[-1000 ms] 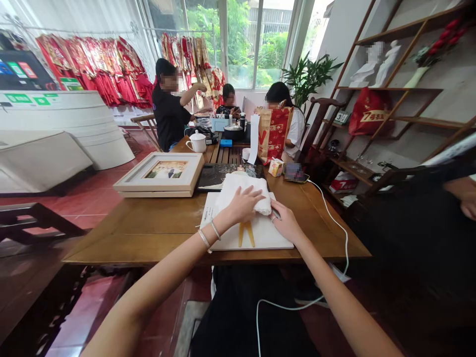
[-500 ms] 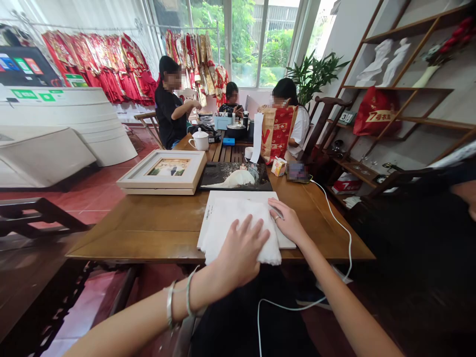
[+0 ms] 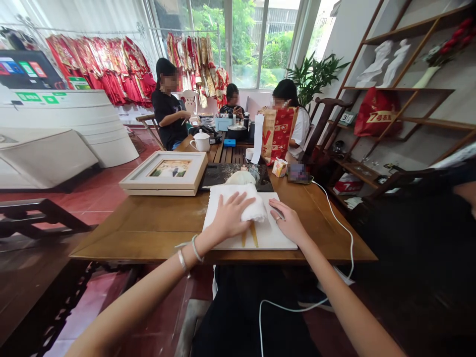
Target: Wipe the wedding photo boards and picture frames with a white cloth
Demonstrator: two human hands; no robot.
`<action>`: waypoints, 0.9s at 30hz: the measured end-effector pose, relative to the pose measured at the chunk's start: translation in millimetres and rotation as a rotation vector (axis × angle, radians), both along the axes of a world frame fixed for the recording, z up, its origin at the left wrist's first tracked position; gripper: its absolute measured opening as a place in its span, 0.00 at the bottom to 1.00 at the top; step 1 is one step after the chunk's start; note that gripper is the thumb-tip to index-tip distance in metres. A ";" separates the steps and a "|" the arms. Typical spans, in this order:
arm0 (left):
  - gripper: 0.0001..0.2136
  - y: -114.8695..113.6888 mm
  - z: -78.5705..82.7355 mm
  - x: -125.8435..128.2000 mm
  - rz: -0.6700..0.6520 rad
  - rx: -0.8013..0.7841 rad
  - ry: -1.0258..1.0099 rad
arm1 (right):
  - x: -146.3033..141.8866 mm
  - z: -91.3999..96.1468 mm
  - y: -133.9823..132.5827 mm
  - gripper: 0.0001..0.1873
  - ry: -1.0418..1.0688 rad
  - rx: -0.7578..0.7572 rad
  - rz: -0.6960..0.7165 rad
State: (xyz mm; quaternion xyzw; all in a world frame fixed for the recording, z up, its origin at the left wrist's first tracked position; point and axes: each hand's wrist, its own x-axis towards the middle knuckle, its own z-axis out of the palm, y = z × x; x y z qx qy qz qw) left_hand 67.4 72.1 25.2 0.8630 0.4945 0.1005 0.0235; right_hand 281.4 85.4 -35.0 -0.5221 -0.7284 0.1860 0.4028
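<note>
My left hand [image 3: 231, 216] lies with spread fingers on a white cloth [image 3: 256, 210], pressing it onto a white rectangular panel [image 3: 277, 238]. The cloth is bunched at its right side and covers the panel's upper left. Two yellowish-brown streaks [image 3: 250, 236] show on the panel's near half. My right hand [image 3: 291, 224] rests with outstretched fingers on the panel's right edge. A small dark grey thing [image 3: 277, 212] shows by its fingers; I cannot make out what it is. Just beyond the panel lies a dark photo print [image 3: 264, 178], partly hidden by the cloth.
Framed pictures [image 3: 163, 173] are stacked at left on the wooden table [image 3: 156, 233]. Farther back are a white lidded mug [image 3: 201, 142], a red-and-brown paper bag [image 3: 278, 133], a small carton [image 3: 279, 167] and a phone [image 3: 299, 173] with a white cable [image 3: 340, 218]. Several people sit beyond.
My left hand has pushed the cloth forward over the panel, and the cloth has folded up. The panel's near part and its brown streaks now show. My right hand has stayed in place.
</note>
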 end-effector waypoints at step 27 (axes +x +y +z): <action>0.36 -83.8 -3.2 -47.4 -0.018 -0.038 0.038 | -0.1 -4.3 0.8 0.18 0.056 -0.011 -0.009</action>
